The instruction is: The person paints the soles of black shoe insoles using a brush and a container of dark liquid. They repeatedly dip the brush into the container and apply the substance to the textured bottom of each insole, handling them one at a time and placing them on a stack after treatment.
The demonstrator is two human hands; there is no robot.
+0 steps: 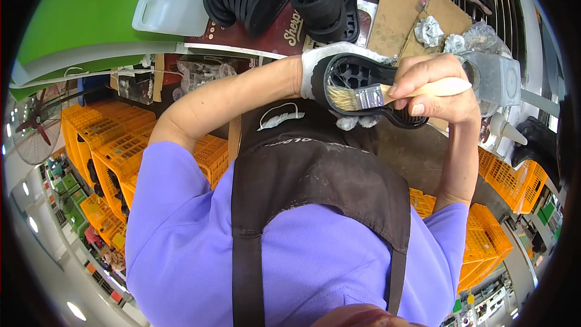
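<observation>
Brush [363, 97] on shoe sole [363, 88], both held at my chest.
My gloved left hand [318, 69] grips the sole's edge; my right hand [433, 88] is closed around the wooden handle, bristles inside the rim.

Brush [363, 97] lies in the sole [363, 79], jug [172, 0] far left.

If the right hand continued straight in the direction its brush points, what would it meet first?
Probably the black shoe sole: the right hand aims the brush bristles at it, held in the gloved left hand. Depth is unclear.
</observation>
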